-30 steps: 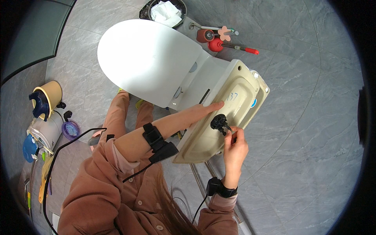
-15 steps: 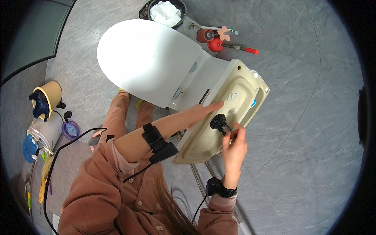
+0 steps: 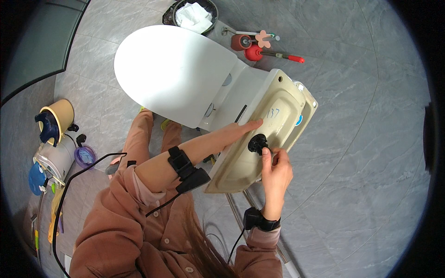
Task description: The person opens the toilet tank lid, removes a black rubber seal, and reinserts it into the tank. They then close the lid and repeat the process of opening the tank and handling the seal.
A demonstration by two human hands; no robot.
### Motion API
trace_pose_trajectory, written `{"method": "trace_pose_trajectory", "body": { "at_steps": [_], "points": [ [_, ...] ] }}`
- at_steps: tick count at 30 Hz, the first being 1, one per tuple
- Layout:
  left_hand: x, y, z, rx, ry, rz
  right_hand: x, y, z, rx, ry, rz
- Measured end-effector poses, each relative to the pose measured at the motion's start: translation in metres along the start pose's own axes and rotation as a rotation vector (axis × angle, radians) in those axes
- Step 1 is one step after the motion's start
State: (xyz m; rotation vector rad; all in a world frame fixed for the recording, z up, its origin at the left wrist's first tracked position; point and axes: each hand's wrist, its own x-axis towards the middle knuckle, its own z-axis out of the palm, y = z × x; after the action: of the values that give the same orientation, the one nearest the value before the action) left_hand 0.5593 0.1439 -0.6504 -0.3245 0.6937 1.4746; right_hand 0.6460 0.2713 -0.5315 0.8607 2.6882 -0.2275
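Note:
A toilet tank lid (image 3: 281,98) shows its unglazed cream underside, marked in blue. My left hand (image 3: 235,134) grips its near long edge, thumb laid over the rim; the other fingers are hidden beneath. From the middle of that underside sticks out a black plastic flush-button fitting (image 3: 257,144). The thumb and index finger of my right hand (image 3: 277,167) pinch the fitting's end. The white toilet (image 3: 171,74) stands to the left of the lid, with its seat cover down.
Beyond the toilet stands a black waste bin (image 3: 213,10) with white paper. A red plunger (image 3: 253,53) and a toilet brush holder (image 3: 238,42) are by the wall. At far left sit a yellow bucket (image 3: 65,111) and a purple basin (image 3: 85,157). Metal tubes (image 3: 235,211) run below the lid.
My right hand's thumb and index finger have closed on the black fitting's end, which they were just beside before. My left hand keeps its grip on the lid.

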Motion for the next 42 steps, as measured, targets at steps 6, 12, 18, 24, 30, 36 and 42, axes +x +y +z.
{"method": "trace_pose_trajectory", "body": {
  "at_steps": [6,12,18,24,30,36,42],
  "points": [
    [-0.001,0.0,-0.001,-0.033,-0.027,0.017,-0.001,-0.002,-0.001,0.077,0.0,-0.037],
    [0.0,0.0,-0.002,-0.009,-0.01,-0.011,0.002,0.001,0.001,-0.035,0.002,-0.06],
    [-0.004,0.002,0.0,-0.007,-0.013,-0.031,-0.003,0.003,0.0,0.143,0.066,-0.031],
    [0.001,0.0,-0.002,0.02,0.0,-0.028,0.003,0.007,0.002,0.041,0.019,-0.087],
    [0.004,-0.008,0.001,0.019,0.05,0.073,-0.002,0.007,0.001,0.123,0.021,-0.043],
    [0.004,-0.004,-0.001,-0.016,0.019,0.028,0.002,0.007,0.002,0.008,-0.026,-0.047],
    [0.005,-0.007,0.001,0.021,0.066,0.064,-0.004,0.007,0.002,0.037,0.001,-0.03]
  ]
}}
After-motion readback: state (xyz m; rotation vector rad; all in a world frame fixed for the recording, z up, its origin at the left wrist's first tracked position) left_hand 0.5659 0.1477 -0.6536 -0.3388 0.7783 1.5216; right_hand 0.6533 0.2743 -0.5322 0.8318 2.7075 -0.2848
